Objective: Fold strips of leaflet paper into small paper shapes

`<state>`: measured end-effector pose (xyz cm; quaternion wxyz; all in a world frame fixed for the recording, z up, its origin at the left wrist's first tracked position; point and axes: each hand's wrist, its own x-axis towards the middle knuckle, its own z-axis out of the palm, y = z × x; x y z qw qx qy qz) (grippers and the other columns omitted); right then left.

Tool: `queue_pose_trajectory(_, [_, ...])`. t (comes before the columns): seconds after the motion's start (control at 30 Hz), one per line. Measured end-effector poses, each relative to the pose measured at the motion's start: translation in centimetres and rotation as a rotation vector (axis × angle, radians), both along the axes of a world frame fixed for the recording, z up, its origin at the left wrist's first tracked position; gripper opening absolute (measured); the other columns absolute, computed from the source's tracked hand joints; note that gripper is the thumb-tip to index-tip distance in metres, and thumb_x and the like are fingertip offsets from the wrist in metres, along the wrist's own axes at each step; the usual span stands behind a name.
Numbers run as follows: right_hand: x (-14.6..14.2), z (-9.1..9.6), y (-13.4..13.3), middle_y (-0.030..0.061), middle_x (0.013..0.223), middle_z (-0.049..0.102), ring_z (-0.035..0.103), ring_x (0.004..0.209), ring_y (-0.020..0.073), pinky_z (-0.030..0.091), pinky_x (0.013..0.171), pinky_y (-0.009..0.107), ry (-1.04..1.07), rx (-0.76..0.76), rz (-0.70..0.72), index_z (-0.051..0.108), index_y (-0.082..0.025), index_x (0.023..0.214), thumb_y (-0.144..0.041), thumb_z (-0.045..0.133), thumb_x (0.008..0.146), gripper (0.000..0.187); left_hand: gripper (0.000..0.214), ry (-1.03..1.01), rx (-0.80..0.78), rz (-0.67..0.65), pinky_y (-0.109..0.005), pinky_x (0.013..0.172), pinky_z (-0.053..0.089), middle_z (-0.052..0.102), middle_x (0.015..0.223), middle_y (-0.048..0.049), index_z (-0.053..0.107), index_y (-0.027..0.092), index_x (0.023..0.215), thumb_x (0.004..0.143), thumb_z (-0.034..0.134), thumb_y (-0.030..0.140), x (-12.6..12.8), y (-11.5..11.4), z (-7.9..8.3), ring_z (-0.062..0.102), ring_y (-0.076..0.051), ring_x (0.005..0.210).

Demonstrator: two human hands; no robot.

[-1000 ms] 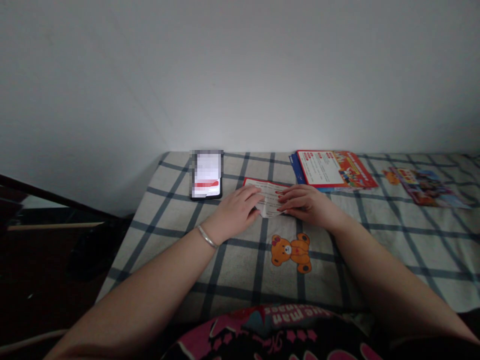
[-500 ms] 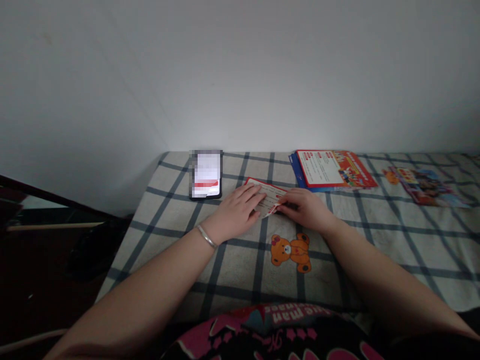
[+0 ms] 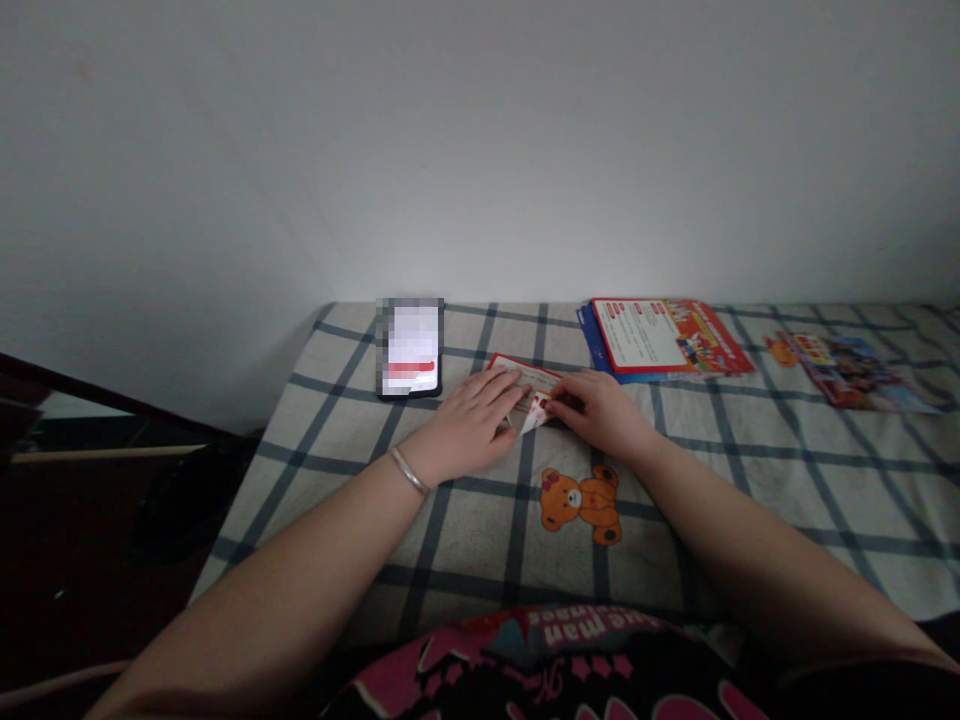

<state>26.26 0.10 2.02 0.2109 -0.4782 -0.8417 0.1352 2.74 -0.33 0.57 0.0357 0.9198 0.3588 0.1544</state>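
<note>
A small printed paper (image 3: 534, 388) with a red border lies on the checked cloth (image 3: 480, 520). My left hand (image 3: 469, 425), with a silver bangle on its wrist, lies flat on the paper's left part with fingers spread. My right hand (image 3: 604, 412) pinches the paper's near right corner, which is folded over toward the left and shows a white pointed flap. Much of the paper is hidden under both hands.
A phone (image 3: 409, 348) with a lit screen lies just left of the paper. A red and blue booklet stack (image 3: 664, 338) sits at the back right, a colourful leaflet (image 3: 851, 372) farther right. An orange bear (image 3: 582, 502) is printed on the cloth. The cloth's left edge drops into dark space.
My right hand has moved left across the paper, folding its right side over; less of the paper's printed face shows now. My left hand has stayed pressed in place.
</note>
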Motion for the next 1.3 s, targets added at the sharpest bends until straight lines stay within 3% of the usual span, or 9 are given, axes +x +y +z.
queue_pose_trajectory(0.2, [-0.2,-0.3,0.2,0.0034,0.077,0.065,0.056,0.073,0.0173,0.038,0.070,0.031,-0.028,0.029,-0.027,0.066,-0.019,0.080,-0.033,0.062,0.088,0.016,0.052,-0.008,0.009,-0.012,-0.044,0.119,0.024,0.041,0.150,-0.0124,0.039,0.014,0.142,0.091,0.043,0.022,0.0,0.0,-0.2,0.033,-0.024,0.142])
queue_pose_trajectory(0.4, [-0.4,-0.5,0.2,0.0027,0.075,0.064,0.054,0.071,0.0168,0.036,0.069,0.031,-0.074,0.050,-0.077,0.065,-0.019,0.077,-0.034,0.063,0.086,0.017,0.051,0.034,0.021,0.057,-0.044,0.118,0.026,0.043,0.149,-0.0131,0.042,0.011,0.140,0.099,0.040,0.041,0.7,-0.3,-0.1,0.036,-0.026,0.140])
queue_pose_trajectory(1.3, [-1.1,-0.5,0.2,0.0026,0.078,0.065,0.057,0.075,0.0186,0.033,0.071,0.032,-0.187,0.084,-0.125,0.060,-0.020,0.078,-0.037,0.061,0.089,0.021,0.045,0.063,0.053,0.083,-0.045,0.120,0.024,0.040,0.150,-0.0131,0.042,0.012,0.139,0.097,0.041,0.028,1.2,-0.8,-0.2,0.032,-0.026,0.141])
